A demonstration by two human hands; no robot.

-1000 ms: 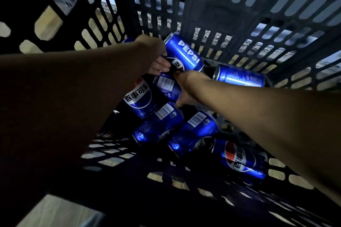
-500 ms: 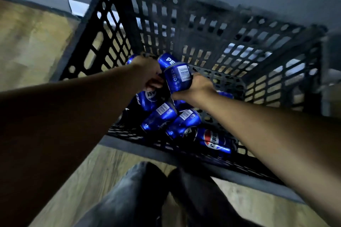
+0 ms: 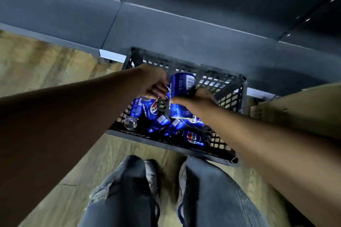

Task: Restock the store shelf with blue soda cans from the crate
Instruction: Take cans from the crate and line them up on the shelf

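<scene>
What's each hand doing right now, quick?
Left hand: fingers curled round a blue can, mostly hidden behind the hand.
Right hand: grips two blue cans, one above the other, over the crate.

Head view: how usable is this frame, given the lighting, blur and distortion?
Head view: dim, bluish light; the left forearm is nearly black. Motion blur smears the floor, jeans and shoes. The can in the right hand stays readable, barcode visible. Wide-angle bending tilts the shelf edge. A glint marks a can top in the crate.
</scene>
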